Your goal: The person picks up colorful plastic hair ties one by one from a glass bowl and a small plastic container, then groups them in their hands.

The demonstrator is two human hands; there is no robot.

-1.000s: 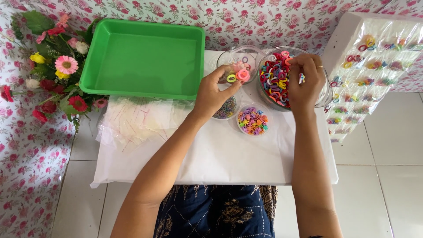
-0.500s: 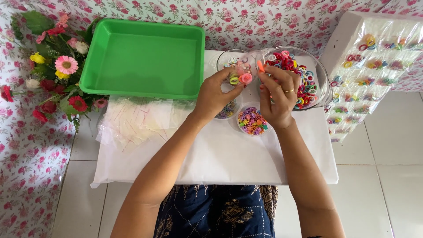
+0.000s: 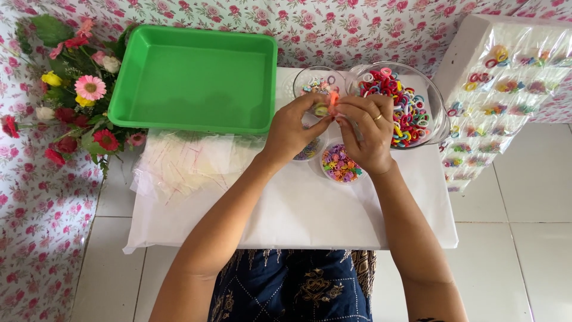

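My left hand and my right hand meet over the middle of the white table, fingertips together on a small bunch of coloured hair ties. Both hands pinch the bunch, which shows orange, pink and yellow-green. Just right of the hands sits a large glass bowl full of small coloured hair ties. Below the right hand is a small round tub of tiny colourful clips. Another small tub lies partly hidden under my left hand. A small glass bowl stands behind the hands.
A green plastic tray lies at the back left. A pile of clear plastic bags rests in front of it. Artificial flowers stand at the far left. At right, a white display board holds packed hair ties.
My right hand left the large bowl and moved left to join my left hand. Both now pinch the bunch of hair ties that the left hand held.
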